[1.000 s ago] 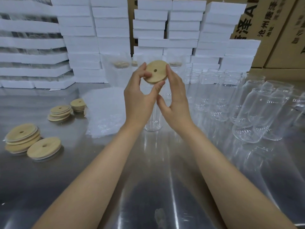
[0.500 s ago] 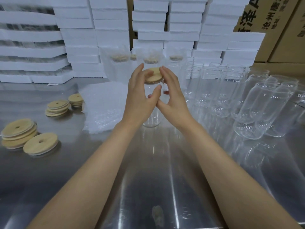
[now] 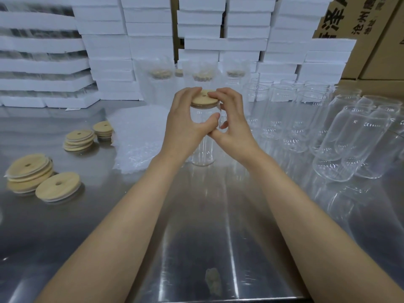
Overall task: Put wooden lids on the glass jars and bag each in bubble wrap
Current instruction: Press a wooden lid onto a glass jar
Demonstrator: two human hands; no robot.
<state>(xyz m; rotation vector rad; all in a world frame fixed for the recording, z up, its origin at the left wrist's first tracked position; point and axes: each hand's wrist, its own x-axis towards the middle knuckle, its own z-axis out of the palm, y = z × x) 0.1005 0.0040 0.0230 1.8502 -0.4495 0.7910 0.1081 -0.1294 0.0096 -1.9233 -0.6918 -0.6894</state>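
Across a steel table (image 3: pixel 207 226), the left hand (image 3: pixel 185 125) and right hand (image 3: pixel 231 123), equally near, both curl round a wooden lid (image 3: pixel 204 99) lying flat atop an upright glass jar (image 3: pixel 202 154) straight ahead, bubble wrap (image 3: pixel 135 136) just left of it

i'm looking at a steel table (image 3: pixel 196 226). on its left sit stacks of wooden lids (image 3: pixel 79 139), with one loose lid (image 3: pixel 58 186) just beside the nearest stack. a heap of bubble wrap (image 3: pixel 135 136) lies mid-left, and a glass jar (image 3: pixel 202 154) stands upright next to it. empty jars (image 3: pixel 284 110) stand at right, with tipped jars (image 3: pixel 341 149) on their sides. white foam boxes (image 3: pixel 109 62) are piled along the back.
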